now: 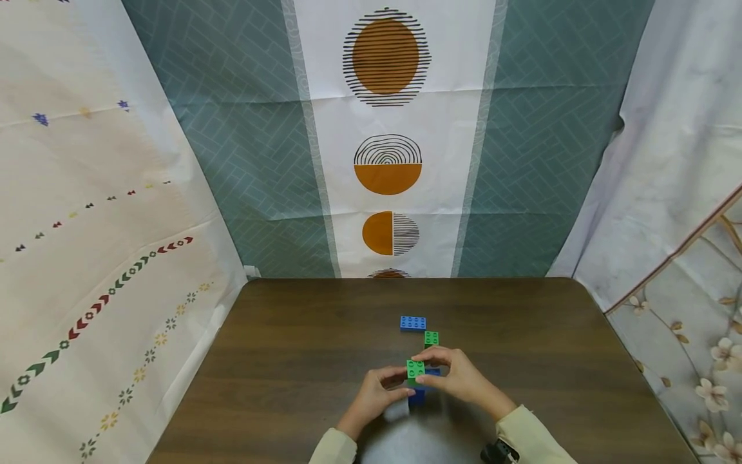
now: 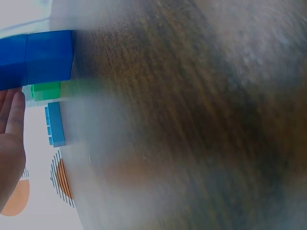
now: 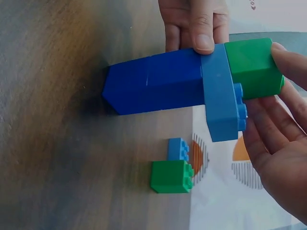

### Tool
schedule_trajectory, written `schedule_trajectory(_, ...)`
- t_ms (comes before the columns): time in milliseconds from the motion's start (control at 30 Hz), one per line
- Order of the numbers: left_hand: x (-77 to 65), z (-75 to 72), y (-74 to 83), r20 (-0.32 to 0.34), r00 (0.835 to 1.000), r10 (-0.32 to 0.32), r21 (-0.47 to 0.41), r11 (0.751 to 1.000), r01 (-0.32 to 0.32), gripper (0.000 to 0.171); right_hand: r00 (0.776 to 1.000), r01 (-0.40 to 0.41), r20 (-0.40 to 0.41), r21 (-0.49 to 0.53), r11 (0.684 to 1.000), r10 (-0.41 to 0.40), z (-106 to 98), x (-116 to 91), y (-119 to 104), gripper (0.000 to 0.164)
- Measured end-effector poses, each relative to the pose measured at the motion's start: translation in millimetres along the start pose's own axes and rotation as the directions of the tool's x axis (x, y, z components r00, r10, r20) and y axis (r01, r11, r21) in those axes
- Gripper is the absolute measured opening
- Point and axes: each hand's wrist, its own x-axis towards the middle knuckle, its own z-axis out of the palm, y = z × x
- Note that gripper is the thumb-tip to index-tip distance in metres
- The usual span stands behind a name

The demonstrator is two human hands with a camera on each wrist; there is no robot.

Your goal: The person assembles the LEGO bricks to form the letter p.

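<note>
The fingers of my right hand (image 1: 459,374) are clamped on the green brick (image 1: 415,369), thumb on the near side and the others beyond, a grip that probably lets me square it from both faces. Just under it lies the blue bar (image 3: 220,96), touching it; I cannot tell whether the fit is full. Below, the blue column (image 3: 156,81) appears to stand upright on the counter (image 1: 290,361). The fingers of my left hand (image 1: 375,393) close round its upper part from the left, thumb in front, I judge to brace it against pressure from above. The bar overhangs toward my right fingers, so the green brick over the column likely balances better. Beyond those fingers sit a second green brick (image 1: 431,338) and, farther off, a blue brick (image 1: 413,323), both out of the way.
</note>
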Motion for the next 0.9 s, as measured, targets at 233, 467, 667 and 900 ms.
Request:
schedule_trajectory(233,-0.4,0.5,0.1,0.002,1.000,-0.010,-0.004,1.000,0.010,0.034,1.000,0.015,-0.019,0.048,0.999,-0.014,2.5,-1.8,15.2,0.034)
schedule_trajectory(467,-1.7,0.0,0.8,0.010,1.000,-0.010,0.001,1.000,0.010,0.035,0.999,0.008,-0.043,0.012,1.000,-0.008,5.3,-2.7,14.5,0.034)
schedule_trajectory(667,-1.7,0.6,3.5,0.032,0.999,0.000,-0.033,0.999,0.001,0.043,0.996,0.037,-0.074,-0.047,0.998,-0.040,5.1,-2.9,14.5,0.032)
schedule_trajectory(900,-3.9,0.8,31.4,0.026,0.998,0.061,-0.104,0.993,-0.058,0.046,0.995,0.022,-0.094,-0.070,0.997,-0.028,4.9,-4.5,13.0,0.035)
